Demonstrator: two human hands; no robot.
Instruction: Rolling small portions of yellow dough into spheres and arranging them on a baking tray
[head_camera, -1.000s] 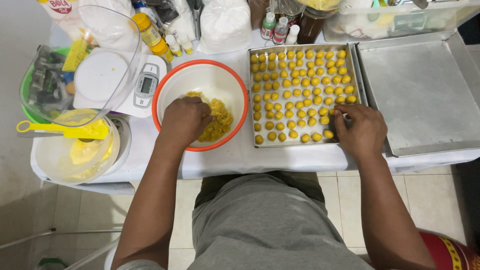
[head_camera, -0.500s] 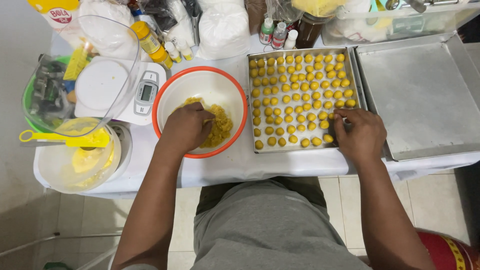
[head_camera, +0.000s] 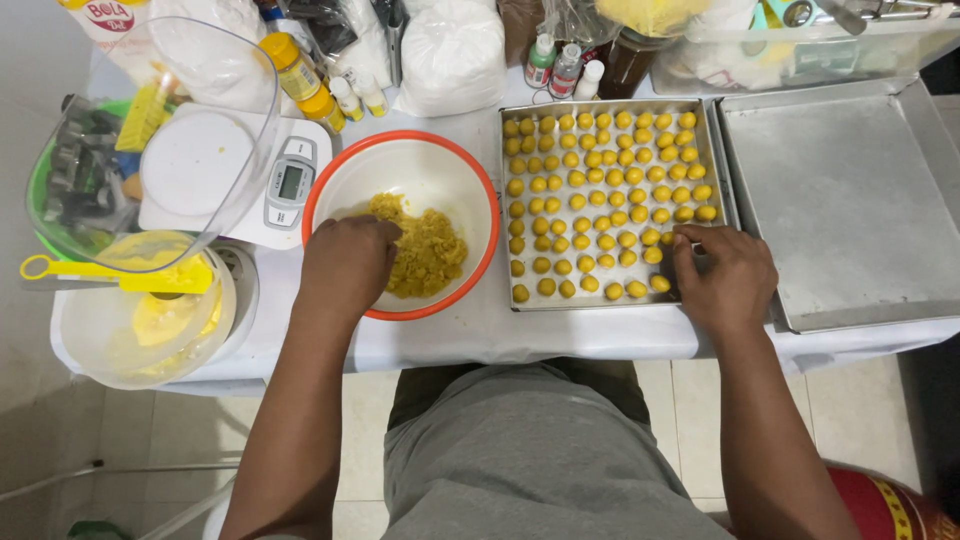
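Observation:
My left hand (head_camera: 347, 264) reaches into a white bowl with an orange rim (head_camera: 335, 180), fingers curled into the yellow dough (head_camera: 427, 250) at its bottom. My right hand (head_camera: 726, 274) rests on the near right corner of a metal baking tray (head_camera: 613, 104), fingertips pinched at a small yellow dough ball (head_camera: 683, 236). Several rows of small yellow dough balls (head_camera: 600, 190) fill the tray. The fingertips hide the ball's grip.
An empty metal tray (head_camera: 850, 200) lies at the right. At the left sit a white kitchen scale (head_camera: 230, 175), a clear bowl (head_camera: 160, 120), a yellow spatula (head_camera: 120, 275) over a plastic tub and a green basket. Bottles and bags line the back edge.
My right hand has shifted slightly along the tray's near right corner. My left hand stays in the bowl, working the dough. The camera view has shifted a little.

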